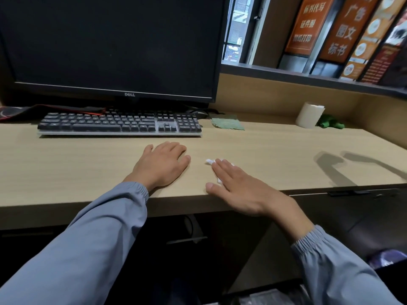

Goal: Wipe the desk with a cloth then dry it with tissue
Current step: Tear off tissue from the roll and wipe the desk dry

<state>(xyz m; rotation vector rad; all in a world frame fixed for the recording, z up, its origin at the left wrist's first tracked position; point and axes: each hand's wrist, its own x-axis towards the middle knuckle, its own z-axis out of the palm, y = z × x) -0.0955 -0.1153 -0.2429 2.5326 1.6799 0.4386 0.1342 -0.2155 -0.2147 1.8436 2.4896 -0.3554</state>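
Near desk [286,155] front edge — right hand [240,188] flat, fingers spread, pressing white tissue [210,161]. Left hand [163,166] palm-down, holding nothing. Green cloth [228,124] beside keyboard [120,124] — untouched.

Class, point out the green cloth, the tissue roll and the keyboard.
green cloth [228,124], head view, middle of the fabric
tissue roll [309,116], head view, middle of its side wall
keyboard [120,124], head view, centre of the key rows
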